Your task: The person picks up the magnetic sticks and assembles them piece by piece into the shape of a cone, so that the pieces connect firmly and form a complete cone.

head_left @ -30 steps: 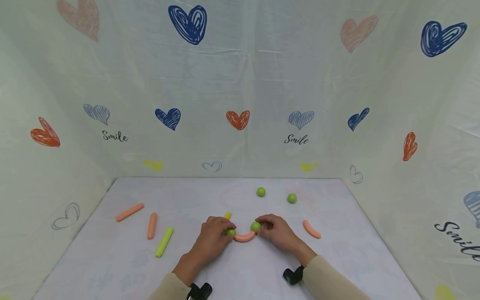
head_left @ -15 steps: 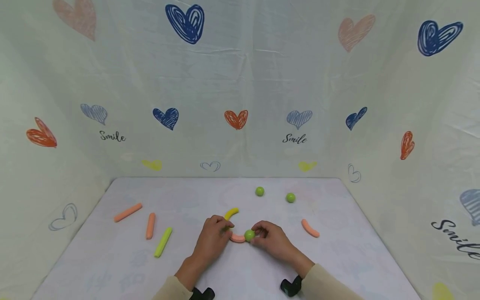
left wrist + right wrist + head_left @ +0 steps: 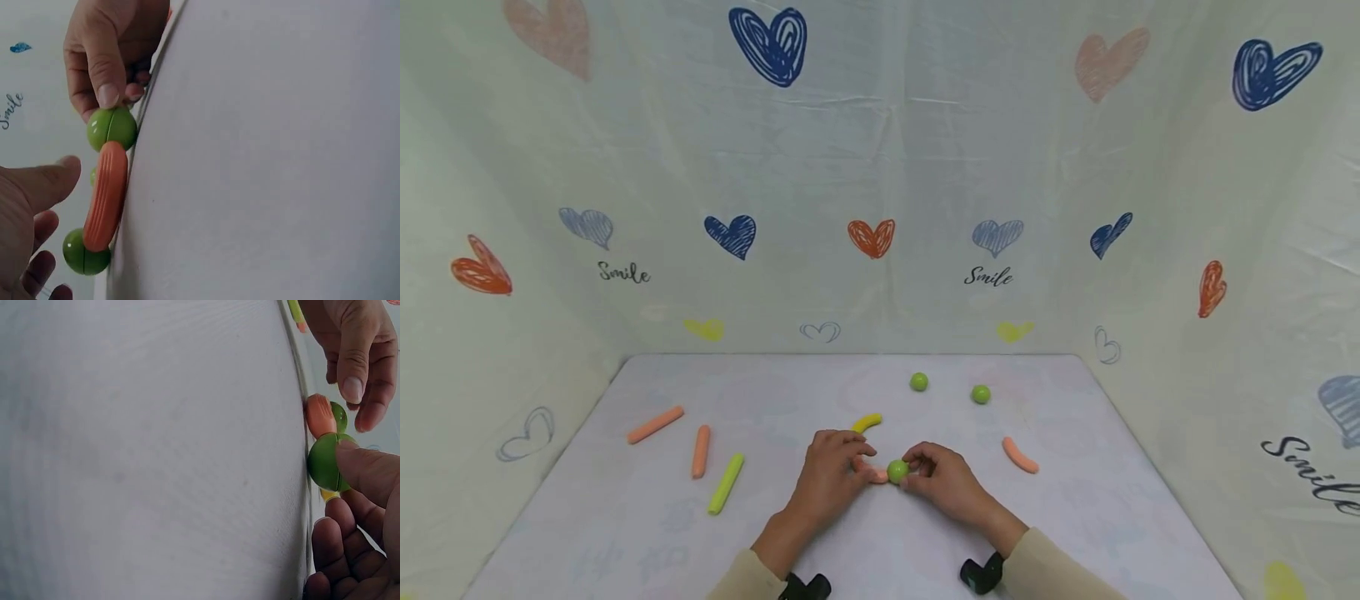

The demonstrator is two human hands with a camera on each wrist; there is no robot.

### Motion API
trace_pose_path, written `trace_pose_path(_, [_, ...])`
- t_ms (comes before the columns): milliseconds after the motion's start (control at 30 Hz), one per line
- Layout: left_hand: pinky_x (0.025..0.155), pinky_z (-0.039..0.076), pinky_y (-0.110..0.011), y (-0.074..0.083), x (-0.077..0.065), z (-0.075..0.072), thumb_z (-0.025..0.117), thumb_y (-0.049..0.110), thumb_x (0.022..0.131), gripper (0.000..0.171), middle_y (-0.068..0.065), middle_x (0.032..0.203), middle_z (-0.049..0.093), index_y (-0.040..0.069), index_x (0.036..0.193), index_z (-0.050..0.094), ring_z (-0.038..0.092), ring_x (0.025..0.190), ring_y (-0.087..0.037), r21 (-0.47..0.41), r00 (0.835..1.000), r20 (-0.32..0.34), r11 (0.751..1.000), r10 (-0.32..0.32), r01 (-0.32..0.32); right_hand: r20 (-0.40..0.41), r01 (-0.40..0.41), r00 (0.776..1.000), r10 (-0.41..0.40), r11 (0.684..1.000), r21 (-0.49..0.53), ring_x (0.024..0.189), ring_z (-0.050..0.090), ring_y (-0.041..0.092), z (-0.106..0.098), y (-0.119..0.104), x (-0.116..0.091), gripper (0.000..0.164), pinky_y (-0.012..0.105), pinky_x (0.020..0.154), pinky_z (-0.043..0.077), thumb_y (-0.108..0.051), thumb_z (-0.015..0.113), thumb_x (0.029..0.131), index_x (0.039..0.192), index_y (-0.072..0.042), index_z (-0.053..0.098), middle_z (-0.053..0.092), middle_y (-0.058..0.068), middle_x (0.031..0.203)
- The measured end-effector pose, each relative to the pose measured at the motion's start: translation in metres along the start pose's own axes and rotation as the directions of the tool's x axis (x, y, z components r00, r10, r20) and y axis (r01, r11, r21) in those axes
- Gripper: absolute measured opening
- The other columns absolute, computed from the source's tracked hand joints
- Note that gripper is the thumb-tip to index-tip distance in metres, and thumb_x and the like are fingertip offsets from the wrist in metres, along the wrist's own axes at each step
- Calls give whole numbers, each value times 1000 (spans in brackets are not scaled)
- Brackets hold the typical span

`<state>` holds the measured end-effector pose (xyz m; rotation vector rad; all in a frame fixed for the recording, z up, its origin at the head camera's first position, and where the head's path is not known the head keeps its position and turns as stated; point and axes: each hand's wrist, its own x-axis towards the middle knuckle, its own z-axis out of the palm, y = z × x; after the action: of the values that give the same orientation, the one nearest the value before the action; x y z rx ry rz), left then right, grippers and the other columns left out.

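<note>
Since a second ago, the green ball [image 3: 898,472] pinched by the right hand [image 3: 951,483] has come nearer the person and slightly left, while the left hand [image 3: 831,471] has parted its fingers. In the head view, that ball sits at the right end of a curved orange stick [image 3: 881,476] on the white tabletop [image 3: 805,383]; a curved yellow stick [image 3: 868,422] lies just beyond the left hand. Farther back are two loose balls [image 3: 919,382]; well left lie two straight orange sticks [image 3: 655,425] and a yellow-green stick [image 3: 726,484]; to the right, a spare curved stick [image 3: 1020,456]. The left wrist view shows a second green ball [image 3: 86,252] at the curved orange stick's other end; the left hand's grip is wide, holding nothing. In the right wrist view, the right hand's grip is narrow around the green ball, thumb against it.
</note>
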<state>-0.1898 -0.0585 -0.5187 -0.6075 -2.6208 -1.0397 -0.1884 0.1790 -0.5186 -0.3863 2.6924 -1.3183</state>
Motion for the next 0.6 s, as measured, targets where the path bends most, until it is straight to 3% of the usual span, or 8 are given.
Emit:
trace_pose_path(133, [111,37,-65,-4,6,-3,91,33,82,33,-5,129,70,17,108,80,51,136,-37,-36,997,74,999,5,-3,0,0,1000,0,1000,-4,83,57,11,2,0,1,26,23,70,46,-25,84,90,112,-15,72,65,-5,93])
trace_pose_path(300, [117,30,-68,-9,7,-2,91,24,84,27,-4,131,67,15,106,79,43,147,-39,-83,982,191,996,2,14,11,9,1000,-9,1000,9,84,57,10,1,-1,1,26,23,71,47,-24,83,91,112,-15,72,67,-4,96])
trace_pose_path(467, [119,32,-65,-12,8,2,89,25,86,19,-2,132,66,20,101,78,42,148,-36,-58,974,228,998,-12,26,-15,-2,1000,3,999,41,89,60,9,-5,2,-3,24,23,76,50,-24,81,93,114,-15,73,68,-4,100])
trace_pose_path(600, [121,34,-62,-12,10,4,88,27,88,13,-1,132,66,24,97,79,42,149,-35,-44,971,240,999,-14,26,-85,-48,995,54,996,79,89,61,11,-18,7,-10,24,23,76,52,-22,81,93,114,-13,73,69,-3,99])
